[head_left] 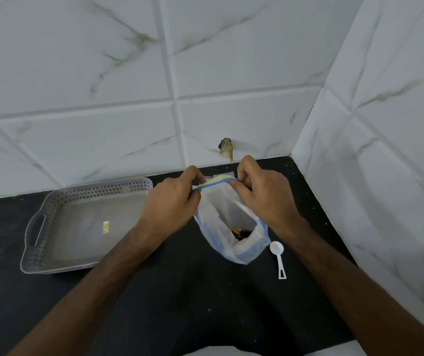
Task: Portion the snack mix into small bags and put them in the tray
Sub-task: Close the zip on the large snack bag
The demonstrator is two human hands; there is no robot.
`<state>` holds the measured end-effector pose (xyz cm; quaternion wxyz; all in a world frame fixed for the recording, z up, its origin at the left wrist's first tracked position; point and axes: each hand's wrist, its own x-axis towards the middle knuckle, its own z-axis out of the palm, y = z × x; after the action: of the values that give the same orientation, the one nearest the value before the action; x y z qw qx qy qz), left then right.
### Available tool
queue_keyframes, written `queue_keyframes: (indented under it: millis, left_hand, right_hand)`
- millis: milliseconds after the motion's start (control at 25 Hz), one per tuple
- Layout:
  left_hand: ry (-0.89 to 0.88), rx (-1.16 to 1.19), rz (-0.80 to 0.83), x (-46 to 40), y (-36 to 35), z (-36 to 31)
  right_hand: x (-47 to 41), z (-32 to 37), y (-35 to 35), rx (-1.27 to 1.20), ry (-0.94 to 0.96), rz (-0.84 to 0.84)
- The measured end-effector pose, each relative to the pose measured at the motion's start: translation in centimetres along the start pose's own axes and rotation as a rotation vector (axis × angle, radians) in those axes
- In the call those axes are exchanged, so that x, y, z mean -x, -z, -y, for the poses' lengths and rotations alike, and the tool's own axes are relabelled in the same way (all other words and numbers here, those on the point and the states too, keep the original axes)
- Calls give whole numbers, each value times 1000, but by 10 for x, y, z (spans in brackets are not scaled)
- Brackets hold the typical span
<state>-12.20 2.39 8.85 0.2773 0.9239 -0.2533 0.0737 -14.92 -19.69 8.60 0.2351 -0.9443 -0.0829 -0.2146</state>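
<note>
Two hands worked one bag. At your far left the grey tray (87,222) sat on the dark tabletop (180,304) with only a small yellow sticker (106,226) on its floor, no bags yet. Your left hand (172,201) pinched the small bag's (216,186) blue-yellow zip strip, and your right hand (262,196) pinched its other end, above the big bag (234,235) holding a little snack mix (241,234). Letting go unevenly could have tipped that big bag and spilled it. The white scoop (277,255) lay just beside it.
</note>
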Motion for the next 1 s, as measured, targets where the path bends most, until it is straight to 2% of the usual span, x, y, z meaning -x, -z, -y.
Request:
queue_keyframes:
  millis: [40, 120, 200, 280, 400, 520, 600, 640, 720, 760, 880, 960, 1000]
  left_hand:
    - [-4, -10, -2, 0, 1, 0]
    - [60, 114, -51, -1, 2, -2]
    - [184, 295, -125, -4, 3, -2]
    - [318, 558, -134, -6, 3, -1]
    - [461, 958, 9, 4, -6, -10]
    - [520, 1168, 168, 25, -28, -4]
    - [479, 1175, 266, 35, -38, 10]
    - [430, 1095, 332, 36, -40, 15]
    - [381, 949, 357, 37, -42, 17]
    - [409, 951, 288, 35, -43, 14]
    - [596, 1015, -65, 21, -43, 6]
    - [665, 992, -275, 12, -39, 9]
    - [671, 977, -343, 8, -36, 10]
  right_hand:
    - [2, 1, -2, 55, 9, 17]
    - [4, -4, -5, -41, -67, 159]
    - [6, -9, -6, -269, -218, 348]
    - [7, -11, -1, -295, -298, 434]
    - [8, -13, -4, -378, -428, 272]
    - [6, -12, -16, -778, -715, 102]
    - [5, -12, -18, -1065, -918, 55]
    - [5, -12, -17, -1178, -986, 42]
    - [8, -13, -17, -1325, -1016, 63]
    - [11, -14, -16, -1369, -1001, 94]
    - [22, -23, -14, -1451, -912, 214]
    - [30, -28, -9, -1408, -794, 453]
    - [33, -30, -7, -1306, -723, 566]
